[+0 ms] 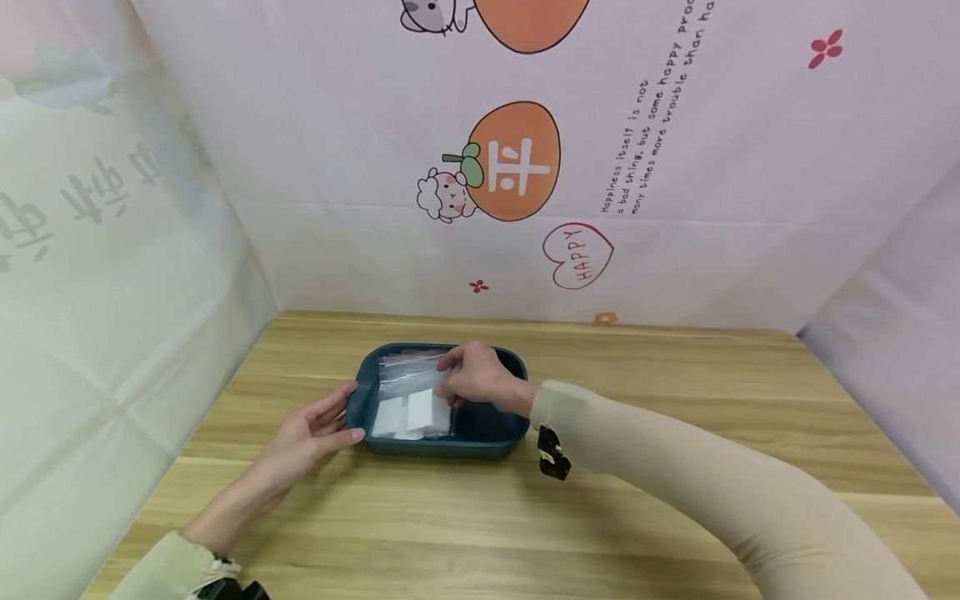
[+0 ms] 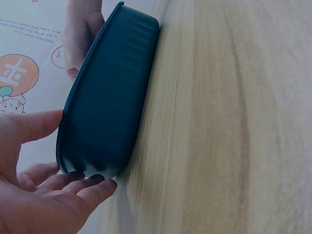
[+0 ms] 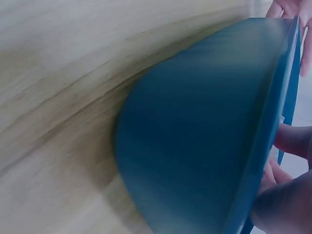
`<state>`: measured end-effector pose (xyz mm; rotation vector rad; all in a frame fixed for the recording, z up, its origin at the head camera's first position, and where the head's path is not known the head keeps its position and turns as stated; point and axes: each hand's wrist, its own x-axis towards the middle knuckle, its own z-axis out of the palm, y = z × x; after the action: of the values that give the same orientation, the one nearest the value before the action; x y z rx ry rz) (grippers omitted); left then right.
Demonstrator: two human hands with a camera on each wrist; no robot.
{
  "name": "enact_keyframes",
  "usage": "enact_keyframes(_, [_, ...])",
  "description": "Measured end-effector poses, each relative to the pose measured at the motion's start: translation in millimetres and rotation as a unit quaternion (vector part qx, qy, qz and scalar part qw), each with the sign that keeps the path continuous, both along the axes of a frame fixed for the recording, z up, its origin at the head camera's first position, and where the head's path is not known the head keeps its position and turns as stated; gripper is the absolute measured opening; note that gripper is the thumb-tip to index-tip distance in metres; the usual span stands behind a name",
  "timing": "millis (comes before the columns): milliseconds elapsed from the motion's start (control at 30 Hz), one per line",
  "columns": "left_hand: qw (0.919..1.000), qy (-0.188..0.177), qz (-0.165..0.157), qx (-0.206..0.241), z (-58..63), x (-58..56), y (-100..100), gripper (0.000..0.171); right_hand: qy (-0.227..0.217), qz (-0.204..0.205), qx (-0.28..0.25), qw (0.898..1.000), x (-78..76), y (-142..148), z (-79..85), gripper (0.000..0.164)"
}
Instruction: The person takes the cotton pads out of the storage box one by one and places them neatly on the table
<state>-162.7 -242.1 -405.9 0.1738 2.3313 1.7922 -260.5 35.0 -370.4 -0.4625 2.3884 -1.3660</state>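
Observation:
A dark teal plastic tub (image 1: 491,421) with a raised rim sits on the wooden table. Inside its left part lie clear zip bags (image 1: 405,382) with flat white pieces (image 1: 390,417) in them. My left hand (image 1: 311,429) holds the tub's left end, the thumb on the front corner and the fingers along the side; the left wrist view shows these fingers (image 2: 92,192) against the end wall. Over the tub, my right hand (image 1: 480,377) reaches in with curled fingers and pinches the edge of a zip bag beside a white piece. The rim (image 3: 273,117) hides part of this grip in the right wrist view.
Light wood-grain table (image 1: 675,400) surrounds the tub. A printed white cloth (image 1: 352,167) hangs behind the table, with more pale cloth at the left and right sides. Each wrist carries a small black device (image 1: 552,454) near the sleeve.

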Motion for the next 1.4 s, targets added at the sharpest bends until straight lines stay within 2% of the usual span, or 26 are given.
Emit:
enact_keyframes(133, [1.0000,-0.001,0.002,0.000,-0.1,0.4,0,0.081,-0.036,0.010,-0.048,0.998,-2.0,2,-2.7,0.042])
enact_keyframes(267, [1.0000,0.002,-0.001,0.004,-1.1,0.7,-1,0.080,-0.074,0.053,-0.089,0.992,-4.4,-4,-5.5,0.053])
enact_keyframes(367, [1.0000,0.002,-0.002,0.000,-2.5,0.0,-2,0.080,-0.088,0.084,-0.080,0.989,-6.0,-10,-9.1,0.056])
enact_keyframes(467, [0.9999,0.008,-0.005,-0.007,-3.6,-1.0,-2,0.078,-0.094,0.093,-0.058,0.989,-6.3,-15,-12.3,0.060])
enact_keyframes(667, [0.9999,0.012,-0.011,-0.002,-5.1,-3.3,-2,0.075,-0.079,0.098,-0.051,0.991,-2.9,-15,-6.5,0.068])
enact_keyframes(933, [0.9988,0.019,-0.023,0.038,-10.7,-4.9,-1,0.081,-0.053,0.106,-0.044,0.992,-5.5,-4,4.0,0.073])
enact_keyframes(1100, [0.9981,0.016,-0.019,0.057,-12.9,-2.9,1,0.085,-0.040,0.104,-0.036,0.993,-5.5,3,11.5,0.074])
enact_keyframes(1400, [0.9988,0.017,-0.011,0.045,-12.5,-0.8,2,0.084,-0.019,0.105,-0.034,0.994,-6.4,24,28.1,0.077])
